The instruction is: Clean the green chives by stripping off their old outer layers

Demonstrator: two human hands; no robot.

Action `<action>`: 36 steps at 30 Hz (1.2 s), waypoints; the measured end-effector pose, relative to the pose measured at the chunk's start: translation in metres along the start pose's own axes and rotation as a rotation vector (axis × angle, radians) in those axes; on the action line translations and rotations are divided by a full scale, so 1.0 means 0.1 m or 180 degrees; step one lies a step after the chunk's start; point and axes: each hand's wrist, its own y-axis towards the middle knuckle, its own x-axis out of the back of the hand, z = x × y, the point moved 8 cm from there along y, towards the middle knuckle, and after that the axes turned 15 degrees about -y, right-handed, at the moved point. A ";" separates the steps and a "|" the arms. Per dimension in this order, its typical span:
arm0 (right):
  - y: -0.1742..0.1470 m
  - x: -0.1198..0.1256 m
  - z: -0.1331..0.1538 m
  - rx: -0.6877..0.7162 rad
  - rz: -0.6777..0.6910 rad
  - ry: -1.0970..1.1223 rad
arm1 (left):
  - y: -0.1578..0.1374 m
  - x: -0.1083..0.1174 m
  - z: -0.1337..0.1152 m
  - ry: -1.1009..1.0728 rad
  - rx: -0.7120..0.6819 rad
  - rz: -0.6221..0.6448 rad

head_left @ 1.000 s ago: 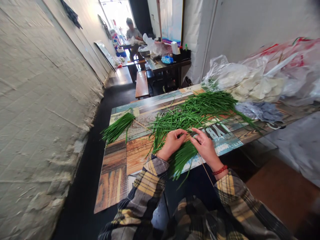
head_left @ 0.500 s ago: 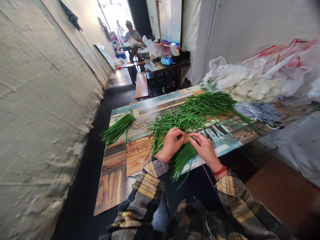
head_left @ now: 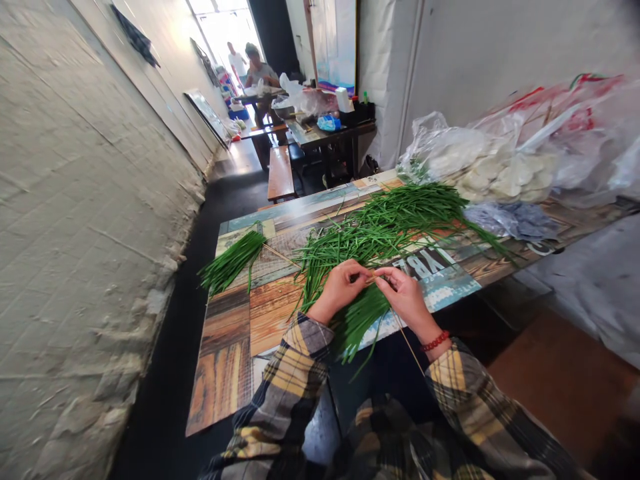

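Observation:
My left hand (head_left: 344,288) and my right hand (head_left: 404,295) meet above the table's near edge, thumbs and forefingers pinched together. Thin tan bamboo skewers show at the fingertips; one skewer (head_left: 411,343) slants out below my right hand toward my lap. Beneath both hands lies a bunch of green chives (head_left: 363,320), its cut ends hanging over the edge. Exactly how the skewers pass through the bunch is hidden by my fingers. To the left rests another chive bunch (head_left: 233,262) with skewers (head_left: 281,255) sticking out of its right end.
A loose heap of chives (head_left: 400,217) spreads across the table (head_left: 225,373) beyond my hands. Clear plastic bags (head_left: 505,160) with pale flat pieces stand at the right, beside a crumpled bluish bag (head_left: 515,220). Farther off are a bench (head_left: 281,173), another table and a seated person (head_left: 259,70).
The view has shifted slightly. My fingertips stay pinched close together, with my right fingers slightly nearer my left ones. The chive bunches have not visibly moved.

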 end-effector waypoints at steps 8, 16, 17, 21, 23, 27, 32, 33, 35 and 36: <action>0.01 0.02 0.10 0.0115 0.0013 0.0021 | 0.04 0.46 0.21 0.0576 0.0271 -0.1117; 0.00 0.03 0.07 0.0132 -0.0106 -0.0131 | 0.37 0.16 0.08 0.1722 0.0277 -0.0459; 0.01 0.04 0.07 0.0149 -0.0116 -0.0135 | 0.41 0.13 0.11 0.1865 0.0326 -0.0430; 0.01 0.05 0.10 0.0209 -0.0125 -0.0147 | 0.51 0.08 0.20 0.2326 0.0505 -0.0489; 0.01 0.06 0.11 0.0222 -0.0124 -0.0150 | 0.53 0.05 0.23 0.2404 0.0553 -0.0484; 0.01 0.09 0.15 0.0239 -0.0119 -0.0101 | 0.55 0.02 0.19 0.2283 0.0462 -0.0434; 0.01 0.10 0.16 0.0239 -0.0106 -0.0054 | 0.52 0.28 0.07 0.1279 0.0300 -0.0832; 0.00 0.10 0.15 0.0231 -0.0109 -0.0036 | 0.50 0.36 0.06 0.0948 0.0310 -0.0908; 0.01 0.09 0.12 0.0202 -0.0099 0.0022 | 0.43 0.48 0.07 0.0231 0.0378 -0.0984; 0.01 0.07 0.11 0.0187 -0.0080 0.0056 | 0.39 0.52 0.08 -0.0136 0.0421 -0.0982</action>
